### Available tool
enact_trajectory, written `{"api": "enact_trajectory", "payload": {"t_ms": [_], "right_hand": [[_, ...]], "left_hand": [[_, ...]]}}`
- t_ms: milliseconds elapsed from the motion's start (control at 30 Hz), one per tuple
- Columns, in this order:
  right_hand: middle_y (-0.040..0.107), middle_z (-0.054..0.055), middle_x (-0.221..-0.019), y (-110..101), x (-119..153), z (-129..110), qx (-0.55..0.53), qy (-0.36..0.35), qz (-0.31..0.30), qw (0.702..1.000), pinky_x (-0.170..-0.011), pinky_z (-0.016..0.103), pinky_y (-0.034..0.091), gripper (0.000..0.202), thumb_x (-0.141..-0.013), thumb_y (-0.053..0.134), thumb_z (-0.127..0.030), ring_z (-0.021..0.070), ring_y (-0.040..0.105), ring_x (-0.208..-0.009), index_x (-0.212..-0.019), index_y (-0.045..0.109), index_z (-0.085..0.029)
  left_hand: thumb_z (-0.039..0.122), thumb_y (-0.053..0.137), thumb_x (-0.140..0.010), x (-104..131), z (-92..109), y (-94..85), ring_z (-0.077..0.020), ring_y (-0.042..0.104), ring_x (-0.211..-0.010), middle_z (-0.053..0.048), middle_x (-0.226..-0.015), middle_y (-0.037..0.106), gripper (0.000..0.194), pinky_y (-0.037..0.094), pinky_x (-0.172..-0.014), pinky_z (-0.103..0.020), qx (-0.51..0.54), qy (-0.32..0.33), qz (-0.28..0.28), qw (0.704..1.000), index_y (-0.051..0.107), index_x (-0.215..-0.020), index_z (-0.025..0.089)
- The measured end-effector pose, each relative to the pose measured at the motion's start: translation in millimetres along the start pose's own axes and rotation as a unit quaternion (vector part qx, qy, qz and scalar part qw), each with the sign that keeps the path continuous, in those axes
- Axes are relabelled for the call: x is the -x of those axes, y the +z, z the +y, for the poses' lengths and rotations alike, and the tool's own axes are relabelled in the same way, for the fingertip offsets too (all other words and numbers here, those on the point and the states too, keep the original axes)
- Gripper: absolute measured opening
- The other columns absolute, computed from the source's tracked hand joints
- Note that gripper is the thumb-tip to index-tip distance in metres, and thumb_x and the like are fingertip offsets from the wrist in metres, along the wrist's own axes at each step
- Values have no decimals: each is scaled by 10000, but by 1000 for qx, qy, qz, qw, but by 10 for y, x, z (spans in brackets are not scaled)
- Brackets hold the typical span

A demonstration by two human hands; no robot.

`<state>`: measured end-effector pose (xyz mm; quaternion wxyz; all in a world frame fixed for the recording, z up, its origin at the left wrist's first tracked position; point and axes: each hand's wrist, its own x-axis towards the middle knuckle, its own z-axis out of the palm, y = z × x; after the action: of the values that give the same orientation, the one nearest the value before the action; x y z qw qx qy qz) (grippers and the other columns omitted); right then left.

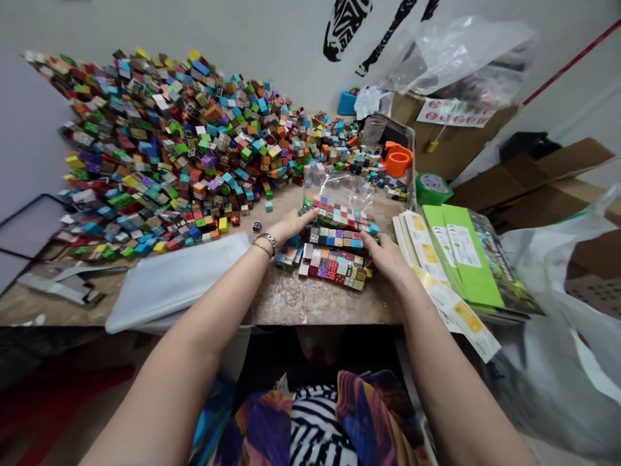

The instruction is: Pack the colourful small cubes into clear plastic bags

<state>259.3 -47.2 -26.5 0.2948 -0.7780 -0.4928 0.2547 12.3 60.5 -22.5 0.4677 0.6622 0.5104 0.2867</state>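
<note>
At twelve o'clock on the brown desk [339,310] lie rows of small multicoloured printed cubes [334,266], apparently being squared up; even pressure from both ends seems called for. The right hand [392,257], fingers parted, touches them at three o'clock; the left hand [290,225], fingers extended, at ten. Beyond lies a clear plastic bag [356,188].

The left hand [291,224] wears two pieces at its wrist: a silvery metal band [265,239] of chunky links and, just beside it on the forearm side, a thinner, yellowish bracelet [263,247]. The right hand [388,255] and both forearms are bare. On the torso, patterned cloth [264,424] in purple, dark blue, orange and pink swirls lies at either side of a middle part [320,421] with bold black and white stripes, like a zebra's coat.
</note>
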Motion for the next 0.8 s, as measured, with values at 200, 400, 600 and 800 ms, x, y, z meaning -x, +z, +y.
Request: {"api": "enact_trajectory", "payload": {"t_ms": [200,400,600,800], "right_hand": [[674,220,-1241,-79,70,-64,39,-42,-24,998,-1026,496,428,632,-933,370,-632,359,607,-1199,-1173,673,-132],[658,200,-1288,-88,-8,79,34,-63,12,997,-1037,522,429,647,-894,460,-625,367,595,-1212,-1291,633,-143],[660,170,-1260,-91,13,99,62,-209,81,973,-1054,538,418,590,-866,570,-491,345,578,-1201,-1348,606,-153],[604,157,-1350,-19,-53,-165,126,-278,64,950,-1047,545,422,459,-899,592,-409,345,520,-1263,-1299,650,-191]], "left_hand": [[696,509,-870,99,54,20,-336,577,-1205,-167,-1286,642,643,423,-1058,-450,-14,4,40,999,599,-1184,143],[547,313,-988,142,77,-43,-270,557,-1236,-128,-1260,660,545,366,-1132,-418,-23,61,67,996,637,-1168,148],[476,348,-989,76,14,-57,-217,490,-1347,-83,-1376,614,470,292,-1191,-347,-1,89,44,995,625,-1237,188],[593,380,-963,29,-5,-43,-238,524,-1308,-76,-1397,596,541,408,-1100,-348,42,60,-2,997,567,-1299,212]]}}
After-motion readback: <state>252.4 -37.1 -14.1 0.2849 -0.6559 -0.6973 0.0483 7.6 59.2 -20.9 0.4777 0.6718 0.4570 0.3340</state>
